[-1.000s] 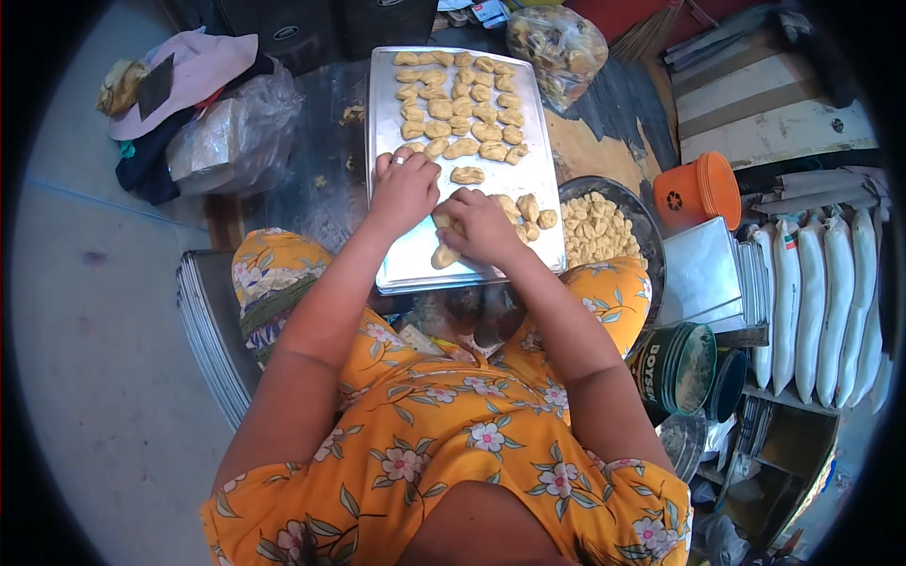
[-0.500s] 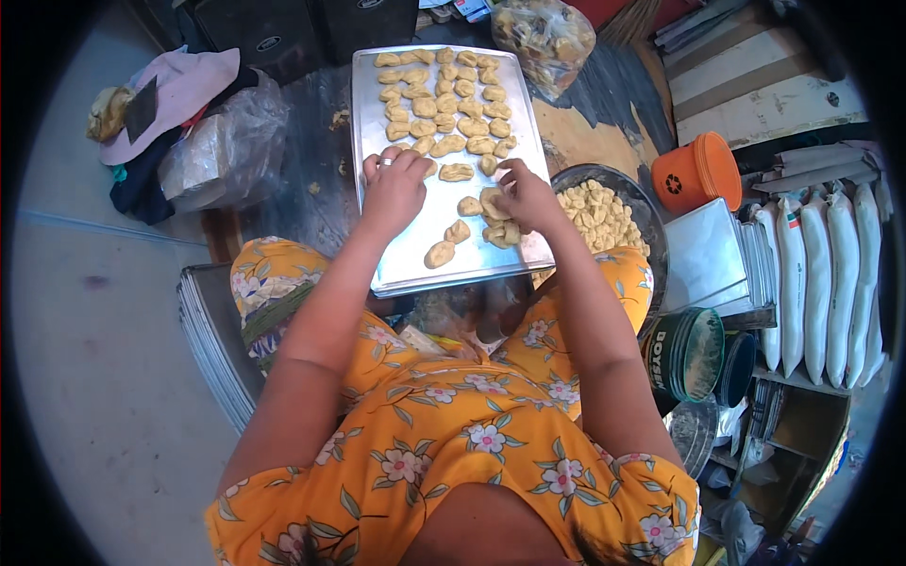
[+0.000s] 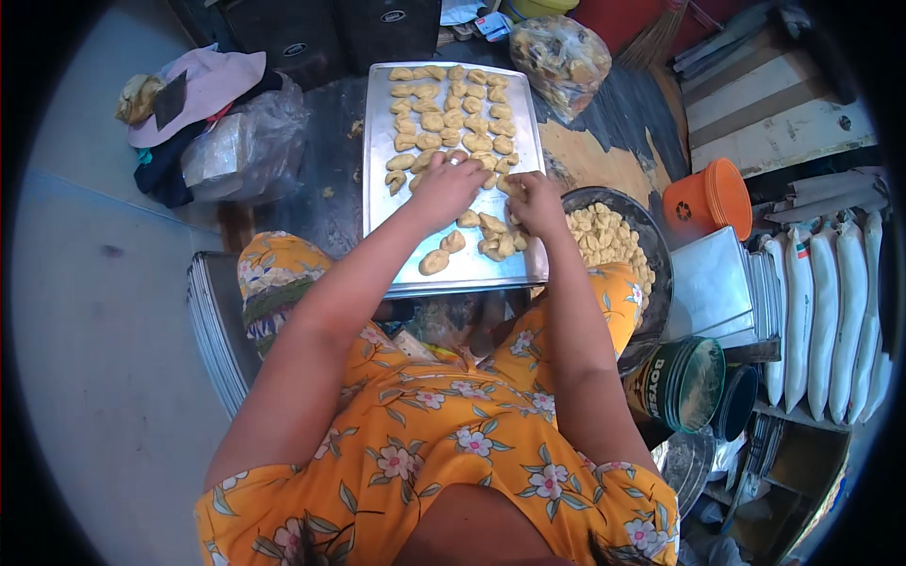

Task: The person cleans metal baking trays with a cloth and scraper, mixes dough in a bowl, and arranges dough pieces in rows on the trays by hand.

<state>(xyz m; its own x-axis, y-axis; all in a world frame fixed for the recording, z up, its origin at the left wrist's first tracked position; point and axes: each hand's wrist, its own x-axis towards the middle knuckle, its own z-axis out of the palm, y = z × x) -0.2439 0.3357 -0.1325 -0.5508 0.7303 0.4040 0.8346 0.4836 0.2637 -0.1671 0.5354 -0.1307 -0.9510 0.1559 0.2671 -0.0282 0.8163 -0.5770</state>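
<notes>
A silver metal tray (image 3: 377,255) lies before me with rows of tan dough pieces (image 3: 431,122) across its far part. My left hand (image 3: 445,193), a ring on one finger, reaches over the middle of the tray. Its fingers curl down around a dough piece, largely hidden beneath them. At the tray's right edge my right hand (image 3: 536,203) has its thumb and fingers closed on a dough piece (image 3: 510,183). Just below that hand sits a small heap of dough pieces (image 3: 498,245). Two loose lumps (image 3: 435,261) lie nearer to me.
A round dark basin (image 3: 665,283) full of small dough pieces stands right of the tray. Beyond it are an orange bucket (image 3: 708,198) and stacked metal trays (image 3: 713,283). A filled clear plastic bag (image 3: 560,66) lies behind. Clothing and a plastic bag (image 3: 250,141) sit at left.
My left hand has moved right across the tray to the dough near its middle. Dough at the row's left end now shows uncovered. My right hand remains by the right edge.
</notes>
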